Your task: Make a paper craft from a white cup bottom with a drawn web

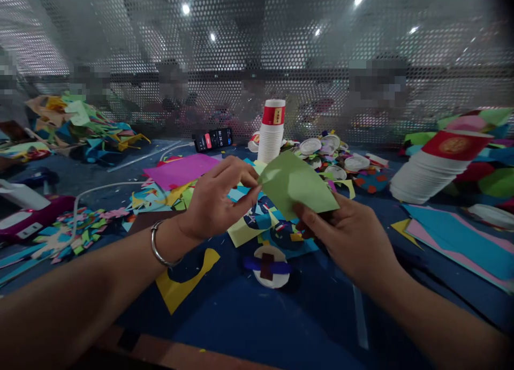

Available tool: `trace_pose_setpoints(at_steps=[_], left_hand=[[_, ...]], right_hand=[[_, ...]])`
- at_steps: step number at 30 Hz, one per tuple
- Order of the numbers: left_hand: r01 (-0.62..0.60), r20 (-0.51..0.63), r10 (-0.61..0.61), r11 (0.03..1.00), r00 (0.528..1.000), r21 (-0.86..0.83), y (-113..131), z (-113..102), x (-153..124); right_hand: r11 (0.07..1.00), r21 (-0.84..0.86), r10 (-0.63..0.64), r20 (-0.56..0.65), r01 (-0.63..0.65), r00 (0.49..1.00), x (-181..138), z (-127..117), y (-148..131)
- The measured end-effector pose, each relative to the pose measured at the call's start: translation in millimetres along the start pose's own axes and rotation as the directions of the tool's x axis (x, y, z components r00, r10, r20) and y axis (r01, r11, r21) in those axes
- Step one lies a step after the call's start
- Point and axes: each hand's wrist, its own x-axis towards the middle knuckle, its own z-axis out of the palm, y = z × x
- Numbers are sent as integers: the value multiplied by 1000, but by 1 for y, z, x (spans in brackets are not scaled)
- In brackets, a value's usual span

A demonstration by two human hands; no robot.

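Your left hand (217, 201) pinches the left corner of a green paper (297, 185) between thumb and forefinger, the fingers (249, 178) closed narrow on its edge. Your right hand (353, 236) holds the same paper from below at its lower right, thumb on the underside and the fingers hidden behind the sheet. The paper is lifted clear of the desk (249, 316), tilted, near the middle of the view. A metal bangle (160, 249) circles your left wrist.

Straight below the paper, at 6 o'clock, a white paper disc with a dark cross on it (270, 265) lies on the blue desk. At 8 o'clock from it lies a yellow cut scrap (180, 284). At 10 o'clock from your left hand lies a magenta sheet (180, 169). At 12 o'clock from the green paper stands a stack of paper cups (272, 131), with a phone (213, 140) propped just to its left. At 3 o'clock a second cup stack (433, 169) lies tipped on its side, blue and pink sheets (453, 236) in front of it. A mesh screen (257, 48) closes off the far edge.
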Motion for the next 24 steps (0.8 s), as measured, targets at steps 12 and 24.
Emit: trace_pose_setpoints(at_steps=[12, 24], left_hand=[[185, 736, 7, 966, 677, -179, 46, -36, 9], [10, 850, 94, 993, 518, -116, 69, -26, -2]], right_hand=[[976, -32, -197, 292, 215, 936, 1, -1, 6], [925, -157, -224, 512, 347, 829, 0, 0, 8]])
